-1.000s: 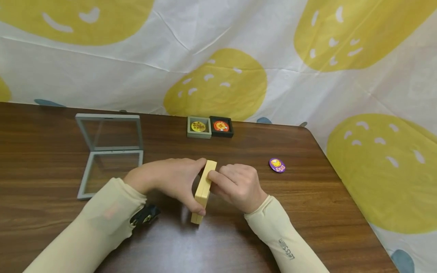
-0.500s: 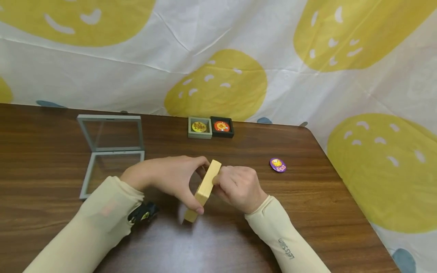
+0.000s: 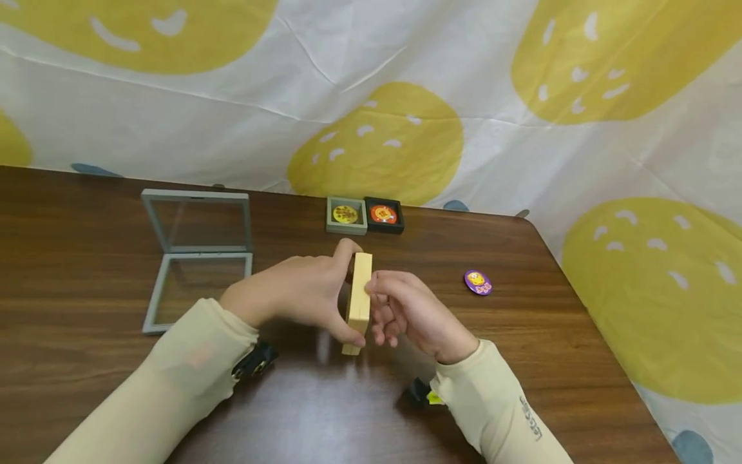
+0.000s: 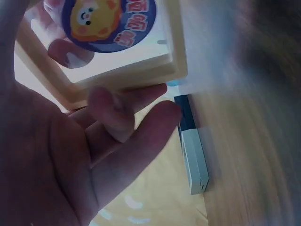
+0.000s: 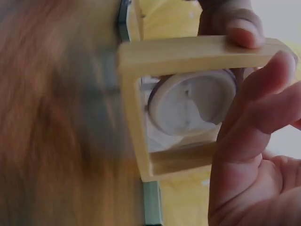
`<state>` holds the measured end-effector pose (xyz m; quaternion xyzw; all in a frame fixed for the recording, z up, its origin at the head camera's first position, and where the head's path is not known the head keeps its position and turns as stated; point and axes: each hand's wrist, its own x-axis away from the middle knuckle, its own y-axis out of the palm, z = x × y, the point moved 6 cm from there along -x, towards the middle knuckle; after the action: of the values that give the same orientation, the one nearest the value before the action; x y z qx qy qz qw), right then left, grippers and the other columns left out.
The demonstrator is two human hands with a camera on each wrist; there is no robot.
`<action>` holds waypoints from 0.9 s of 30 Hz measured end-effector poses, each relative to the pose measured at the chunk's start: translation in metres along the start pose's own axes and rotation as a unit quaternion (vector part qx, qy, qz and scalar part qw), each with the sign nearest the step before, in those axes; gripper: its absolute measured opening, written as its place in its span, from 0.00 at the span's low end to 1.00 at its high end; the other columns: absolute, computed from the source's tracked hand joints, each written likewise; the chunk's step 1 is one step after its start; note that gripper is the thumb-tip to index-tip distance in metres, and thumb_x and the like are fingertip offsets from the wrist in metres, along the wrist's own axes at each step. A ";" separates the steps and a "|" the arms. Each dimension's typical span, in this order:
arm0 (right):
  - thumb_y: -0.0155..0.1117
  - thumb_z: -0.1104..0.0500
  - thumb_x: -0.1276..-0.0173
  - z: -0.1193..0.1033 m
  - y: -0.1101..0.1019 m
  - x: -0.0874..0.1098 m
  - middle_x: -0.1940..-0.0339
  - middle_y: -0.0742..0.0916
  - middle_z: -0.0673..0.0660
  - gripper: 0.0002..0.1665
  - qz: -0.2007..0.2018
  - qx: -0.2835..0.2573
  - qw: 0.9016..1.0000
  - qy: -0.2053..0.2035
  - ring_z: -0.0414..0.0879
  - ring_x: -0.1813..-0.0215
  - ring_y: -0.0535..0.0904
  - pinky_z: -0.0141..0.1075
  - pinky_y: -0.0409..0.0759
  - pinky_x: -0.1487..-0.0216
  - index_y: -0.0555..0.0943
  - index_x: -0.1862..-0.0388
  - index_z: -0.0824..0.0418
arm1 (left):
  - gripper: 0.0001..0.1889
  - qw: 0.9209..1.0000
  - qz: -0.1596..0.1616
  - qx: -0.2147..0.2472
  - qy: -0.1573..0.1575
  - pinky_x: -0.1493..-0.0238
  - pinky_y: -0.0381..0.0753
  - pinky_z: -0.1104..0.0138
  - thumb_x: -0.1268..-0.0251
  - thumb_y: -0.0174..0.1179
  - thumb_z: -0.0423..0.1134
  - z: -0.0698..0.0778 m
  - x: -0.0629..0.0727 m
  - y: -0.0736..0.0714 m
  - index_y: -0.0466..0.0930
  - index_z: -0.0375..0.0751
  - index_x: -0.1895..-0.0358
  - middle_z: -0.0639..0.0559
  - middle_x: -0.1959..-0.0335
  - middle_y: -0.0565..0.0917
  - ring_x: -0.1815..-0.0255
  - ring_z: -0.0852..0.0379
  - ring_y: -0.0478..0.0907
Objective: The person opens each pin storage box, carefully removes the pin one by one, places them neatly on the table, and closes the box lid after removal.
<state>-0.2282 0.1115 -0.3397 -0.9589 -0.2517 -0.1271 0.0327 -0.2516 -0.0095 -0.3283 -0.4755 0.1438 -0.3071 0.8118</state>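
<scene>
A small pale-yellow display frame [image 3: 361, 290] stands on edge in my left hand [image 3: 304, 293], held between thumb and fingers just above the table. Clear film spans it. Inside sits a round purple badge [image 4: 96, 23] with a yellow cartoon figure, seen from the front in the left wrist view. Its pale back [image 5: 174, 110] shows in the right wrist view. My right hand [image 3: 426, 316] is at the frame's right side, a fingertip touching its edge and the other fingers loosely bent. Through the film, right fingertips appear close behind the badge; whether they touch the film I cannot tell.
A larger grey frame [image 3: 155, 299] lies hinged open at the left. At the back stand a grey-green frame [image 3: 346, 228] and a black frame [image 3: 400, 227], each with a round badge. Another purple badge [image 3: 478, 282] lies at the right. A patterned cloth [image 3: 243, 116] hangs behind.
The yellow frame has turned more upright and shifted slightly right and away. My right hand has loosened from a curled grip and rolled, its fingers now spread apart from the frame.
</scene>
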 end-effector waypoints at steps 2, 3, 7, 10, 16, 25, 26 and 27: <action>0.44 0.59 0.35 0.005 0.000 -0.002 0.88 0.76 0.47 0.08 -0.008 0.006 1.000 0.018 0.38 0.87 0.74 0.28 0.67 0.85 0.70 0.71 0.58 | 0.54 1.000 0.001 -0.016 0.003 0.69 0.76 0.63 0.71 0.74 0.65 0.002 0.000 0.002 0.52 0.45 0.42 0.53 0.70 0.81 0.74 0.59 0.77; 0.45 0.60 0.37 0.007 0.000 -0.003 0.88 0.75 0.47 0.06 -0.004 0.011 1.000 0.024 0.38 0.87 0.73 0.28 0.67 0.85 0.70 0.71 0.58 | 0.54 1.000 0.001 -0.024 0.004 0.69 0.76 0.63 0.72 0.74 0.65 0.003 0.000 0.004 0.52 0.44 0.42 0.54 0.71 0.80 0.75 0.59 0.77; 0.45 0.62 0.40 0.013 -0.001 -0.007 0.89 0.74 0.47 0.07 0.045 0.055 0.997 0.029 0.40 0.87 0.71 0.30 0.69 0.83 0.70 0.75 0.59 | 0.54 0.999 0.000 -0.045 0.005 0.70 0.77 0.63 0.74 0.74 0.65 0.004 -0.001 0.010 0.53 0.43 0.44 0.56 0.72 0.80 0.76 0.60 0.76; 0.45 0.61 0.41 0.014 -0.002 -0.008 0.90 0.73 0.47 0.09 0.084 0.076 0.993 0.023 0.41 0.87 0.70 0.31 0.70 0.82 0.70 0.79 0.58 | 0.54 0.999 -0.005 -0.048 -0.003 0.72 0.75 0.64 0.75 0.74 0.67 0.003 -0.003 0.014 0.54 0.44 0.45 0.56 0.73 0.79 0.78 0.59 0.76; 0.43 0.64 0.43 0.017 -0.001 -0.008 0.90 0.71 0.45 0.09 0.124 0.035 0.992 0.014 0.39 0.86 0.67 0.30 0.69 0.81 0.68 0.81 0.58 | 0.52 0.998 -0.007 -0.061 -0.009 0.75 0.73 0.66 0.76 0.73 0.68 0.004 -0.005 0.015 0.55 0.44 0.48 0.56 0.74 0.78 0.79 0.58 0.75; 0.44 0.66 0.46 0.020 0.002 -0.012 0.86 0.79 0.43 0.09 0.129 -0.040 0.991 0.013 0.34 0.81 0.76 0.28 0.76 0.75 0.73 0.76 0.58 | 0.51 0.998 -0.027 -0.049 -0.020 0.73 0.72 0.65 0.75 0.74 0.66 0.002 -0.006 0.016 0.54 0.45 0.49 0.55 0.72 0.78 0.78 0.57 0.75; 0.44 0.65 0.46 0.020 0.001 -0.012 0.85 0.80 0.44 0.09 0.123 -0.037 0.992 0.016 0.34 0.81 0.76 0.29 0.77 0.75 0.73 0.75 0.58 | 0.51 0.998 -0.029 -0.048 -0.024 0.72 0.73 0.65 0.75 0.74 0.67 0.002 -0.006 0.017 0.54 0.46 0.48 0.55 0.72 0.78 0.77 0.57 0.75; 0.43 0.65 0.45 0.020 0.001 -0.012 0.85 0.80 0.44 0.09 0.117 -0.029 0.993 0.020 0.34 0.81 0.77 0.30 0.77 0.75 0.73 0.75 0.58 | 0.52 0.998 -0.031 -0.048 -0.026 0.72 0.73 0.65 0.75 0.74 0.66 0.001 -0.006 0.017 0.53 0.46 0.47 0.55 0.71 0.79 0.77 0.57 0.76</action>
<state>-0.2337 0.1074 -0.3624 -0.9795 -0.1338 -0.1483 0.0248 -0.2496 0.0012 -0.3425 -0.5257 0.1220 -0.3121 0.7819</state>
